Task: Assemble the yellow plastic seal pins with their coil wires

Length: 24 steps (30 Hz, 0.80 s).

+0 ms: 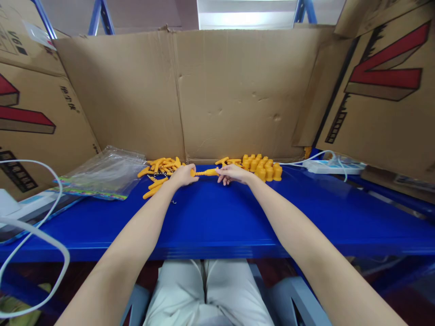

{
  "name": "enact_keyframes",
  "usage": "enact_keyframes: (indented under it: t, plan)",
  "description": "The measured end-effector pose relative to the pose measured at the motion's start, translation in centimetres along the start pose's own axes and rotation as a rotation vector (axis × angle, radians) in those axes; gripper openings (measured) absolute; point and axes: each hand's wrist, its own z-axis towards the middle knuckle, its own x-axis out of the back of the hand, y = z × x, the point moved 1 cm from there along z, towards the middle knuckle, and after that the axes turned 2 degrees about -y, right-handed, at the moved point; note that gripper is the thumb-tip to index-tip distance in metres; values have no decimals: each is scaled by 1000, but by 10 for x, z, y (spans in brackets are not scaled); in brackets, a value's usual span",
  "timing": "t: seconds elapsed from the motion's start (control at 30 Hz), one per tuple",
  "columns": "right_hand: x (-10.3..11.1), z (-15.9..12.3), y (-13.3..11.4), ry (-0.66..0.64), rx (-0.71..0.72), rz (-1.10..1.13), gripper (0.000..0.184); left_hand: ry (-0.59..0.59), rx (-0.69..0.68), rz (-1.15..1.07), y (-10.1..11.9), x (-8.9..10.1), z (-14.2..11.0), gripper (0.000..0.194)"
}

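Left hand (185,175) first: from my distant seat I see its fingers closed on the near end of a yellow ribbed piece (204,173). Right hand (233,174) pinches the other end, its thumb and forefinger narrowed on the thicker part while the remaining fingers curl loosely below. So the piece lies directly between the two hands, its long axis running crosswise from one to the other, roughly level and just above or on the blue worktop (217,217); I cannot tell which. Neither hand is clearly nearer, since each has an end. How much of the left end sits inside the left hand's grip is hidden from me.

Just left of the left hand lies a heap of yellow T-handled pieces (162,164), with clear plastic bags (105,172) farther out. Just right of the right hand, yellow cups (268,171) stand in a tight cluster.
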Motion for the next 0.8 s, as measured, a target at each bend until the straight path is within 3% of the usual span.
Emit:
enact_keyframes:
  t: [0.1,0.27,0.5,0.8]
  plan:
    - [1,0,2,-12,14,-11,22,-10,10,0,0,0,0,28]
    - [1,3,5,14,56,-77,66,-22,38,14,-4,-1,1,29]
    - [-2,6,5,45,82,-118,51,-23,25,28,-5,0,1,27]
    - [1,7,8,43,99,-70,59,-6,1,17,-3,1,1,25]
